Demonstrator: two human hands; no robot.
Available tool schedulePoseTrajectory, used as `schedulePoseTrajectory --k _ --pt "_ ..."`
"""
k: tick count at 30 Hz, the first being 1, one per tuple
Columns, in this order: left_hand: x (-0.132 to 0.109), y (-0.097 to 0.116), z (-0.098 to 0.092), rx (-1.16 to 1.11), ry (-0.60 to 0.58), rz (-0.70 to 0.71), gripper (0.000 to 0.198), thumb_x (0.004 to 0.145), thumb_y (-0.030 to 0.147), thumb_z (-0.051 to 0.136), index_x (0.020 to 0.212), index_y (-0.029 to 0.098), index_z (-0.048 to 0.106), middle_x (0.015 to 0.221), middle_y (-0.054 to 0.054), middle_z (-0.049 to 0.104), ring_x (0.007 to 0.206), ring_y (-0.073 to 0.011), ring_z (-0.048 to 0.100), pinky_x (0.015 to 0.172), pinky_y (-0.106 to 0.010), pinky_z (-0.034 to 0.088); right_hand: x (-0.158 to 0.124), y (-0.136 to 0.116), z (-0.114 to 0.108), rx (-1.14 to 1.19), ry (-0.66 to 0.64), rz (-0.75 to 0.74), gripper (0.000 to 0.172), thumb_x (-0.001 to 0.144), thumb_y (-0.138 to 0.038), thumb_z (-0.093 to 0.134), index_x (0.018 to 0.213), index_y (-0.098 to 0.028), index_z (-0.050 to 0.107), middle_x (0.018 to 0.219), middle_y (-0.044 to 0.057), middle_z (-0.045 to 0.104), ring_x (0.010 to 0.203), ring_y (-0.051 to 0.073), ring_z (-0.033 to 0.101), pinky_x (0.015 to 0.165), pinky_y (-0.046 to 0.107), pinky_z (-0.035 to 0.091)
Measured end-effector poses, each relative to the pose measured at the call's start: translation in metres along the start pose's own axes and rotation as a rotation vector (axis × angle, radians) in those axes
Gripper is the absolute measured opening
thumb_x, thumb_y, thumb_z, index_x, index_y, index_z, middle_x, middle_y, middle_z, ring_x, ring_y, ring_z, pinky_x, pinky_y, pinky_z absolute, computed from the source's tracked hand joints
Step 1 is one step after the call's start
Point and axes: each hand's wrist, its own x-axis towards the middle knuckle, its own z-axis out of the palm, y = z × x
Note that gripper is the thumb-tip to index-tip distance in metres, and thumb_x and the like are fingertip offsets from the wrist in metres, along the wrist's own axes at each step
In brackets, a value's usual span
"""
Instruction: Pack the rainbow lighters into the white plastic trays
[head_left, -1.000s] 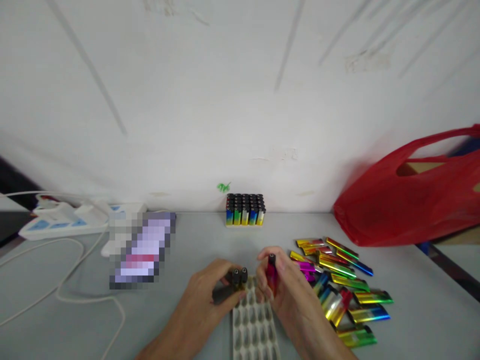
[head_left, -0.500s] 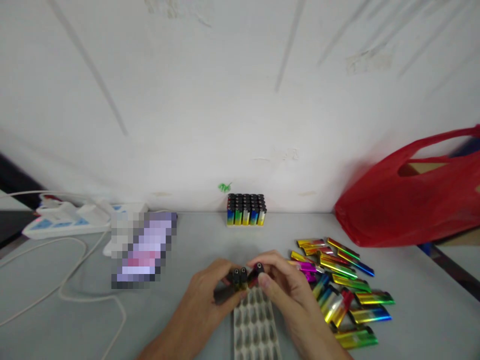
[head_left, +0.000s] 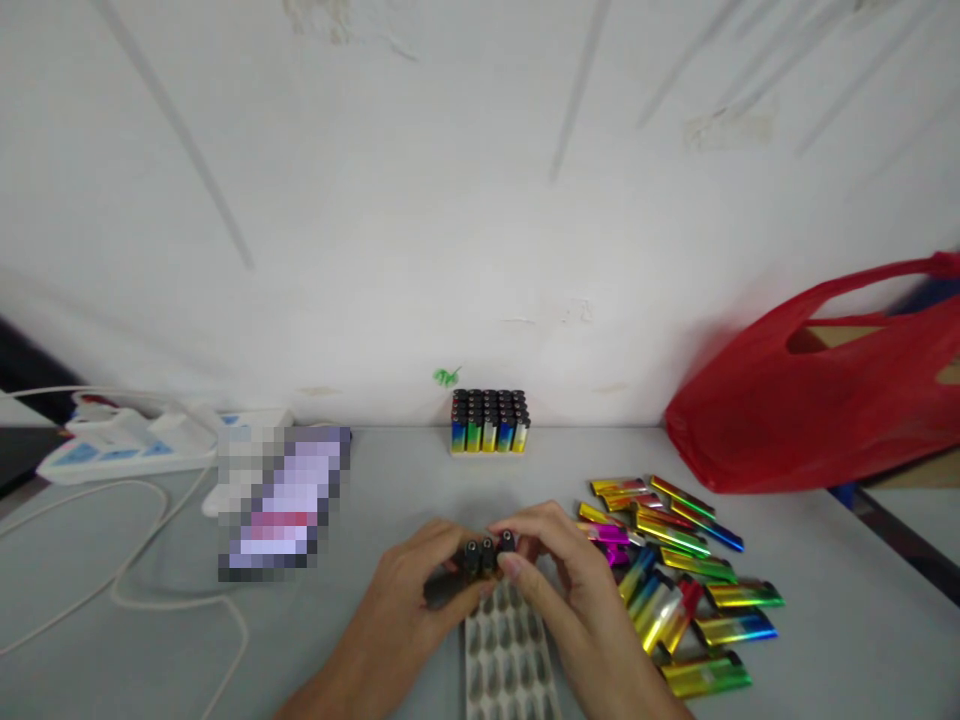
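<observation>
Two black-topped lighters [head_left: 480, 556] stand side by side at the far end of a pale tray [head_left: 511, 650] with rows of hollows. My left hand [head_left: 416, 590] is closed around them, thumb and fingers on their sides. My right hand [head_left: 559, 570] pinches a third lighter [head_left: 508, 541] upright, right beside the other two. The lower parts of all three are hidden by my fingers. The tray's nearer hollows hold nothing. Many shiny coloured lighters [head_left: 667, 600] lie loose to the right of my right hand.
Against the wall stands a full block of upright lighters [head_left: 490, 425]. A red bag [head_left: 817, 400] rests at the right. On the left are a power strip [head_left: 127, 455], a white cable [head_left: 172, 603] and a blurred phone [head_left: 289, 505].
My right hand has moved slightly left with its lighter, which is now upright and closer to the two by my left hand.
</observation>
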Motion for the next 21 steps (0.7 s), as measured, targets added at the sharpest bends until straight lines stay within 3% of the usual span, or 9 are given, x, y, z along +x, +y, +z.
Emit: schedulePoseTrajectory --k 9,14,17,21 --pt "0.002 0.003 0.000 -0.002 -0.010 -0.012 0.011 0.098 0.036 0.076 0.100 0.026 0.081 0.097 0.000 0.079 0.093 -0.0229 0.074 0.085 -0.028 0.052 0.000 0.003 0.000 -0.143 -0.022 0.011 0.021 0.109 -0.036 0.066 0.129 -0.033 0.073 0.108 0.003 0.069 0.098 0.024 0.067 0.089 0.038 0.050" --pt "0.000 0.001 0.001 0.006 -0.013 -0.016 0.009 0.098 0.034 0.078 0.104 0.028 0.081 0.101 0.000 0.082 0.096 -0.0234 0.075 0.087 -0.028 0.054 -0.003 0.010 -0.005 -0.637 0.227 -0.105 0.025 0.109 -0.030 0.056 0.130 -0.029 0.070 0.130 0.012 0.069 0.126 0.036 0.057 0.111 0.058 0.040" --pt "0.000 -0.004 0.002 0.006 -0.011 -0.014 0.011 0.097 0.034 0.077 0.106 0.028 0.081 0.104 0.000 0.082 0.098 -0.0235 0.076 0.088 -0.028 0.055 -0.001 0.024 -0.012 -0.952 0.394 -0.069 0.039 0.106 -0.034 0.056 0.141 -0.020 0.067 0.150 0.025 0.061 0.140 0.049 0.047 0.113 0.071 0.034" --pt "0.000 -0.005 0.003 0.019 -0.014 -0.026 0.011 0.097 0.033 0.076 0.105 0.028 0.081 0.102 0.000 0.083 0.096 -0.0231 0.077 0.088 -0.029 0.056 0.001 0.044 -0.024 -1.136 0.456 -0.005 0.056 0.107 -0.045 0.058 0.152 -0.013 0.061 0.157 0.032 0.056 0.153 0.054 0.038 0.116 0.075 0.030"
